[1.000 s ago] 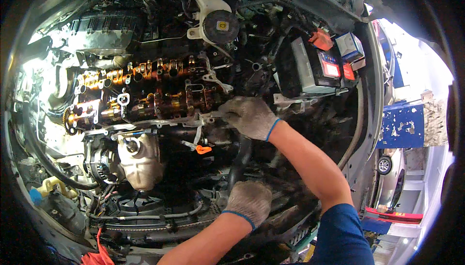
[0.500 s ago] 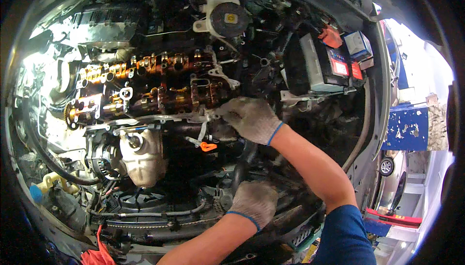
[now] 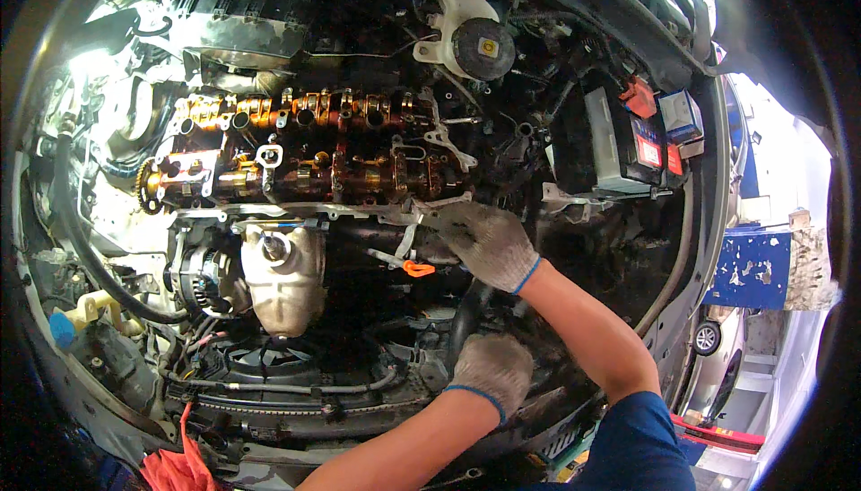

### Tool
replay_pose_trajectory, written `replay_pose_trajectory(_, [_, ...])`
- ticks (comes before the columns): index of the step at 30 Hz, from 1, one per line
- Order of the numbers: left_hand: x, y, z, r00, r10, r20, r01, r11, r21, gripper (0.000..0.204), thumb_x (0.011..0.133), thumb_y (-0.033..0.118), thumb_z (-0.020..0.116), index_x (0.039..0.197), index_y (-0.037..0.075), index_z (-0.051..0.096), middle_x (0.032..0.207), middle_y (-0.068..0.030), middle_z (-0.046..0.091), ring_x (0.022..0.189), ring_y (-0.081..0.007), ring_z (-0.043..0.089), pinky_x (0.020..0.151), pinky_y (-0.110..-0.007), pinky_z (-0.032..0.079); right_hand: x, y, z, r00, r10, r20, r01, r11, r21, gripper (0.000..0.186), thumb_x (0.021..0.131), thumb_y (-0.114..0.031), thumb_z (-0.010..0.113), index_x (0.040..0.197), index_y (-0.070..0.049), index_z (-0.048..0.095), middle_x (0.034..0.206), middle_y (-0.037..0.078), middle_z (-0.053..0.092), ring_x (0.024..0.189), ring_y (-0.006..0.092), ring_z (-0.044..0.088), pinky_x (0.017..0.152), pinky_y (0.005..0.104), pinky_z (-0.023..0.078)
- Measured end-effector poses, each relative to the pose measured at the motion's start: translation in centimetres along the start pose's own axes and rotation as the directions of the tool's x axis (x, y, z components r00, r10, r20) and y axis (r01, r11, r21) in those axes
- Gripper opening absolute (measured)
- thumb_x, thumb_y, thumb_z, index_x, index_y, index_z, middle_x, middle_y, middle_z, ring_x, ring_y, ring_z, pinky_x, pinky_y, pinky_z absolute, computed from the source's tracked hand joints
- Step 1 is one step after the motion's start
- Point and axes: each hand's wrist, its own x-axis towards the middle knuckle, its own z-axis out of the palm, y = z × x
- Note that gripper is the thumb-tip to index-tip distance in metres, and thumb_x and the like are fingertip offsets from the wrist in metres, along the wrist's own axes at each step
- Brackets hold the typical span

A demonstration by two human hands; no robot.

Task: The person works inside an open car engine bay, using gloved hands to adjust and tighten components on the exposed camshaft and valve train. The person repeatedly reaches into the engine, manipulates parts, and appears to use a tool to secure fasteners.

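Observation:
Both my hands wear grey-white knit gloves with blue cuffs, darkened by grime. My right hand (image 3: 489, 244) reaches to the near right corner of the opened engine head (image 3: 341, 164), fingers bent together at its metal edge; whatever they grip is hidden. Closer to me, my left hand (image 3: 493, 370) is curled beside the lower end of a black hose (image 3: 466, 316). Its fingertips face away, so what they hold does not show. Left of my right hand, the dipstick's orange loop handle (image 3: 419, 269) sticks out below the head. Oily camshafts lie exposed along the engine.
A battery (image 3: 619, 146) with a red terminal cover stands to the right, a small box on it. The brake fluid reservoir (image 3: 462, 11) and round booster sit at the back. An alternator (image 3: 202, 276) and heat shield (image 3: 285, 280) are front left. A red cloth (image 3: 179, 469) lies at the front edge.
The view has shifted, so the engine bay appears farther right. My right hand stays at the head's corner and my left hand beside the hose, both with nearly the same grip.

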Motion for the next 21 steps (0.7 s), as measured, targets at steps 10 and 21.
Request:
replay_pose_trajectory(10, [0.0, 0.1, 0.4, 1.0, -0.004, -0.031, 0.004, 1.0, 0.008, 0.021, 0.092, 0.019, 0.064, 0.091, 0.012, 0.084, 0.099, -0.0131, 0.081, 0.096, -0.0303, 0.079, 0.078, -0.044, 0.061, 0.9, -1.8, -0.3, 0.931, 0.351, -0.095, -0.351, 0.936, 0.023, 0.028, 0.09, -0.028, 0.08, 0.105, -0.005, 0.078, 0.1, 0.019, 0.077, 0.091, 0.0358, 0.076, 0.08, 0.0391, 0.06])
replay_pose_trajectory(21, [0.5, 0.2, 0.0, 0.993, -0.101, -0.063, 0.088, 0.979, -0.184, 0.025, 0.096, 0.02, 0.06, 0.103, 0.01, 0.082, 0.108, -0.0141, 0.08, 0.105, -0.032, 0.077, 0.088, -0.043, 0.061, 4.3, -4.1, 2.3, 0.942, 0.335, -0.019, -0.333, 0.925, -0.185, 0.038, 0.09, -0.043, 0.078, 0.1, -0.007, 0.079, 0.089, 0.02, 0.075, 0.084, 0.0386, 0.074, 0.077, 0.0453, 0.058])
